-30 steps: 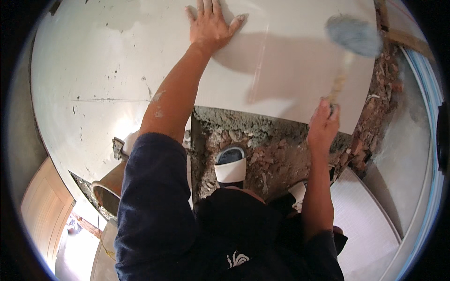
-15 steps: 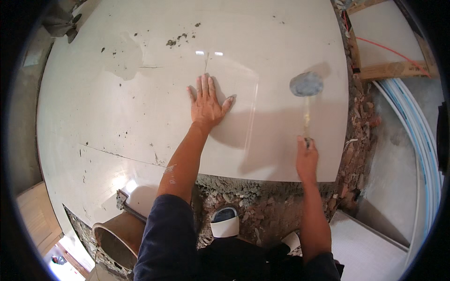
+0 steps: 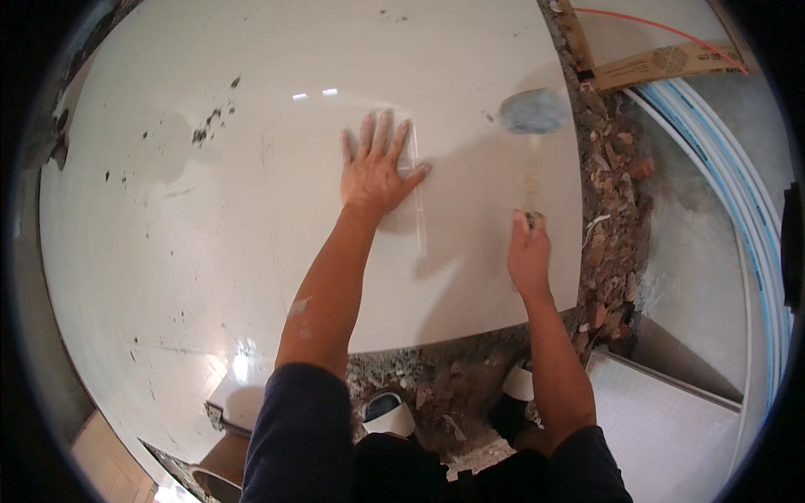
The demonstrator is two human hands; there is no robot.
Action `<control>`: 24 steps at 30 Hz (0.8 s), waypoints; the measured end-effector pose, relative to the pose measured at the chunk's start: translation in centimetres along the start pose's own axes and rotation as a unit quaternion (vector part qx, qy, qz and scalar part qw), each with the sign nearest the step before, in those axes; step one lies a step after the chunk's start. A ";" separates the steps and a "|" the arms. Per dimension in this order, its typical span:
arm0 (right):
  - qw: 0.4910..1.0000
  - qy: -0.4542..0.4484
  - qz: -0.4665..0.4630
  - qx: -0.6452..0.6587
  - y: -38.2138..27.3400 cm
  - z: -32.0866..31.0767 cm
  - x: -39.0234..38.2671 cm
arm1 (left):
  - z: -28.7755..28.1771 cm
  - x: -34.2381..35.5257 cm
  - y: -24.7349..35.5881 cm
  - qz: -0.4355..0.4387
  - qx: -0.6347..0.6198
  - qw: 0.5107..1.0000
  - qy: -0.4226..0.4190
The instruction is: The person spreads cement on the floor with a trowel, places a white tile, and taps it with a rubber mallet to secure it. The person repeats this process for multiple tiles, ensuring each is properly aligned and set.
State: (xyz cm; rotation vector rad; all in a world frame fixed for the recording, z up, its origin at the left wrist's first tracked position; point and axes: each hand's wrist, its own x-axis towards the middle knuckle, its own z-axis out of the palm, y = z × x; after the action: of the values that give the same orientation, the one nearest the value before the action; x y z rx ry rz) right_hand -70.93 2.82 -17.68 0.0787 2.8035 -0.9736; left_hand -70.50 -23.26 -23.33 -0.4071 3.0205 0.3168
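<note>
My left hand (image 3: 375, 172) lies flat on the glossy off-white floor tile (image 3: 310, 251), fingers spread, holding nothing. To its right, my right hand (image 3: 529, 247) is closed around the handle of a rubber mallet (image 3: 532, 111). The mallet's grey head is smeared by motion above the right part of the tiled surface, and its pale handle is blurred too. Whether the head touches the tile I cannot tell. Dark specks of mortar (image 3: 214, 121) dot the tiles to the left of my left hand.
Rubble (image 3: 608, 218) runs along the tiles' right edge, with coiled blue-and-white pipes (image 3: 713, 168) beyond. Cardboard-edged tiles (image 3: 662, 65) lean at the upper right. A bucket (image 3: 225, 461) and a trowel (image 3: 220, 415) are at the lower left. Rough mortar and dirt (image 3: 453, 373) surround my slippers.
The view has shifted, so the tiles and bucket appear further left and lower. My right hand and the mallet have moved up the tile; my left hand stays flat, now nearer the faint tile reflection lines.
</note>
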 end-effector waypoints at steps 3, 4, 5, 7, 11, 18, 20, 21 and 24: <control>0.990 0.073 -0.107 -0.053 1.4 -0.1 1.2 | -0.4 -0.2 0.0 -0.013 0.026 1.000 -0.012; 0.988 0.079 -0.116 -0.070 1.7 -0.2 1.7 | -0.5 0.0 0.2 -0.002 0.019 1.000 -0.002; 0.985 0.084 -0.124 -0.086 1.9 -0.3 2.2 | -0.6 0.1 0.4 -0.007 0.025 1.000 -0.010; 0.996 0.008 -0.057 -0.061 2.0 -0.5 3.2 | -0.9 0.3 0.6 -0.024 0.018 0.999 -0.037; 0.998 -0.005 0.053 0.027 1.1 -1.2 4.5 | -1.1 0.0 0.9 -0.021 0.023 0.999 -0.028; 0.998 -0.019 -0.045 -0.038 -1.1 -1.9 4.8 | -0.8 0.0 0.9 -0.022 0.026 0.999 -0.012; 0.996 -0.026 -0.065 -0.055 -1.3 -1.4 5.1 | -0.9 0.1 1.0 -0.024 0.026 0.999 -0.006; 0.996 -0.054 -0.053 -0.047 -1.4 -1.1 5.2 | -1.0 0.0 1.0 -0.025 0.028 0.999 -0.018; 0.996 -0.036 -0.074 0.035 -1.9 -0.1 5.6 | -1.1 0.0 1.1 -0.021 0.032 0.999 -0.001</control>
State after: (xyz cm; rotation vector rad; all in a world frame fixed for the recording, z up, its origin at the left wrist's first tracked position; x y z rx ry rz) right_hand -76.67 1.36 -17.45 -0.1549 2.7413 -1.0831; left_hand -70.91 -22.44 -22.02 -0.4651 3.0064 0.2181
